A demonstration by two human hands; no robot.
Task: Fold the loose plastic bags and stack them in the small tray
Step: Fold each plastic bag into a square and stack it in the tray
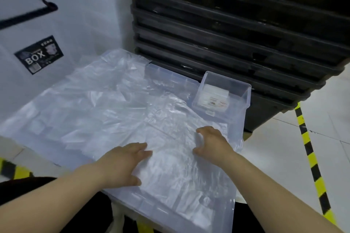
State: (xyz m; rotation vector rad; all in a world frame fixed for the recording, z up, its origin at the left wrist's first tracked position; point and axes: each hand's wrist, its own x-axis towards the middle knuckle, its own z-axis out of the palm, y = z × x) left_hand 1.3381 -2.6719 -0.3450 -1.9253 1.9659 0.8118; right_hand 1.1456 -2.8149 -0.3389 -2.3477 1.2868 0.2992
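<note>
lid [149, 205]: left hand [121, 163], right hand [213, 143] pressing

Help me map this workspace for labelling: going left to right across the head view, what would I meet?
BOX label on the white container → left hand → right hand → yellow-and-black floor tape on the right. The small tray overlaps the right hand sideways, so it is left out.
</note>
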